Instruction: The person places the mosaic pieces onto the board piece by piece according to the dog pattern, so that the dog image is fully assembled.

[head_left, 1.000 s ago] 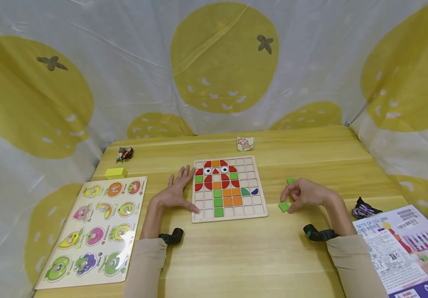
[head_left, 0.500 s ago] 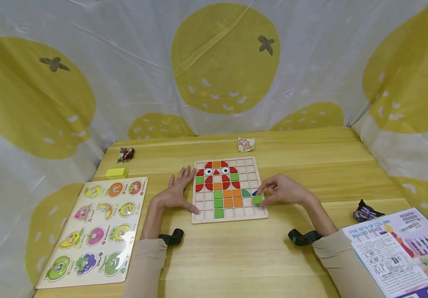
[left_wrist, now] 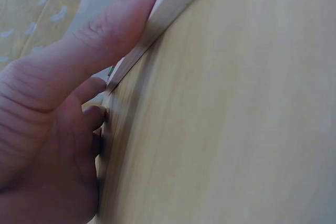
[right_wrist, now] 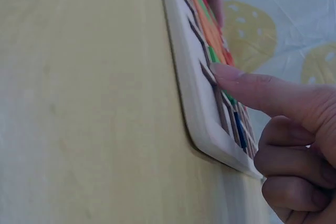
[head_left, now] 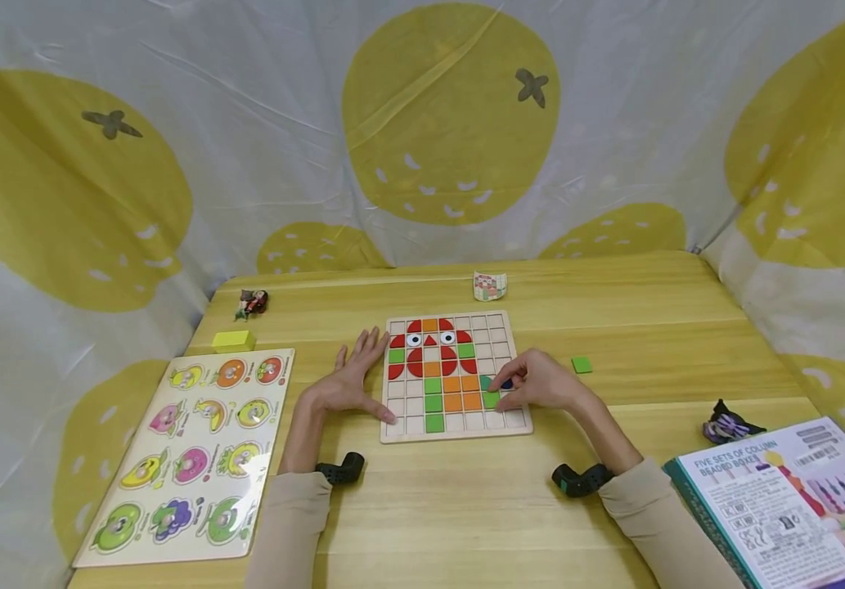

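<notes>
A wooden grid board (head_left: 466, 421) lies mid-table, with red, orange and green tiles and two eye tiles set in its cells. My left hand (head_left: 351, 384) rests along its left edge with fingers spread; in the left wrist view the thumb (left_wrist: 105, 35) touches the board's side. Over the lower right cells, my right hand (head_left: 546, 381) pinches a green square tile (head_left: 491, 400) between thumb and index finger. That tile sits at a cell beside the orange squares (head_left: 462, 393). A blue tile (head_left: 507, 384) is partly hidden by the right fingers.
Another green square (head_left: 582, 365) lies right of the board. A fruit puzzle board (head_left: 194, 458) and yellow block (head_left: 234, 341) are at left. Small figures (head_left: 252, 303) and a pattern card (head_left: 490, 286) lie farther back. A printed box (head_left: 775, 499) and dark purple item (head_left: 730, 424) are at right.
My right hand has picked up a green square from the table, carried it left onto the board and brought it to a cell by the orange squares. The left hand has stayed in place.
</notes>
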A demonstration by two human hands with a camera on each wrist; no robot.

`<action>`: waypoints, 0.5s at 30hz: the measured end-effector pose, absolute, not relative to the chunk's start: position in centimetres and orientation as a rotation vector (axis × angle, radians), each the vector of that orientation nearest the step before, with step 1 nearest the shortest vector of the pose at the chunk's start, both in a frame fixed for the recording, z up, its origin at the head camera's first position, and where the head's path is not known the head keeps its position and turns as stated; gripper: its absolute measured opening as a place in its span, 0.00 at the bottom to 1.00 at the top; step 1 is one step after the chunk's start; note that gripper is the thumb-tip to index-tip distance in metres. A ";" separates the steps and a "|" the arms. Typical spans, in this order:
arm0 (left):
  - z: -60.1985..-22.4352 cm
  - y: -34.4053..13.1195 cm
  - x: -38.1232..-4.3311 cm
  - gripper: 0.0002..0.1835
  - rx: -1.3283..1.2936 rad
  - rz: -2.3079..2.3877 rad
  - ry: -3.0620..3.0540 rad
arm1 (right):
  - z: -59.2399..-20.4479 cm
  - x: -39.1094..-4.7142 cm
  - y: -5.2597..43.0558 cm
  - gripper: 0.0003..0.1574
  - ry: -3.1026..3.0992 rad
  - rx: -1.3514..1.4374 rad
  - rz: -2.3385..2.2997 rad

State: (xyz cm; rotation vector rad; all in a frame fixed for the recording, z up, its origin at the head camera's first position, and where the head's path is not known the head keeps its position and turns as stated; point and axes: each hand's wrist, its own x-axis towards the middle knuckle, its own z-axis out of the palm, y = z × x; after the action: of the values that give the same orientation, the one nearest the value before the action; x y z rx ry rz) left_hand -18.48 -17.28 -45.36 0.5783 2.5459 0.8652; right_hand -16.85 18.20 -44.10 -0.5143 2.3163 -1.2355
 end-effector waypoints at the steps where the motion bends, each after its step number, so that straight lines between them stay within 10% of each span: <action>1: -45.3 -17.3 -18.5 0.76 0.579 0.862 2.546 | -44.1 -16.8 18.1 0.12 2.321 -0.513 -1.230; 15: -45.3 -17.2 -18.4 0.76 0.588 0.866 2.546 | -42.2 -18.1 26.0 0.24 2.512 -0.180 -1.265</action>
State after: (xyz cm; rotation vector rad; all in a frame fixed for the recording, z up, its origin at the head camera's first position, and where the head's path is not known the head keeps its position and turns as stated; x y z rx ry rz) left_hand -18.43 -17.17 -45.34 0.5878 2.5456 0.8658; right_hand -18.14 26.02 -42.19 -0.1798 2.5124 -1.2650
